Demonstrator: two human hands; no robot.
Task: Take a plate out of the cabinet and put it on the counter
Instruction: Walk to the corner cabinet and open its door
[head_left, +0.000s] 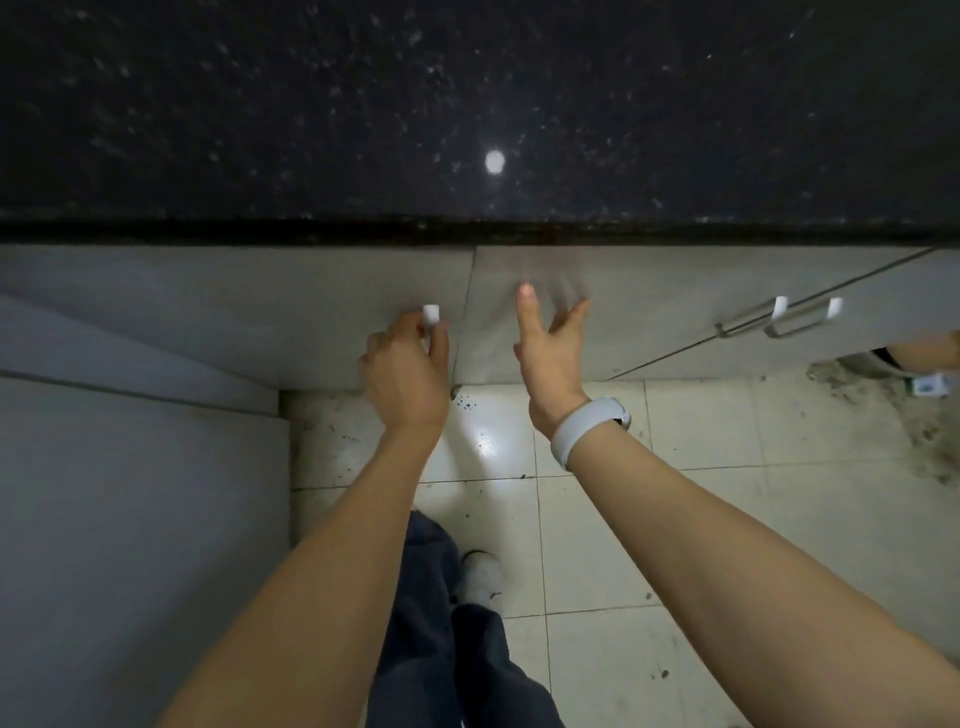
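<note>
The person's left hand (408, 371) is curled around a white handle (431, 315) at the right edge of the left cabinet door (234, 312), fingers wrapped narrowly about the lower part of the bar so that only its top end shows above the knuckles. Just beside it, toward three o'clock, the right hand (550, 353) is spread wide and holds nothing; its fingers are blurred and lie against or very close to the face of the right cabinet door (597, 312), and whether they actually touch it cannot be told. A pale wristband (589, 428) circles the right wrist. Both doors appear shut or nearly so, meeting at a thin seam (465, 322) between the two hands. No plate can be seen anywhere; if it is in the cabinet, it is hidden behind these doors. Above the hands, toward twelve o'clock, the dark speckled worktop (467, 104) fills the top of the view with nothing standing on the part that shows, only a bright reflected spot of light. Out at three o'clock a further pair of doors carries two long handles (779, 317). Down at six o'clock are the tiled floor (675, 493), dark trousers (441, 623) and a light shoe (483, 574). By the look of it the task has barely started: opening the door is the step in hand, and finding, lifting and setting down the plate all remain.
</note>
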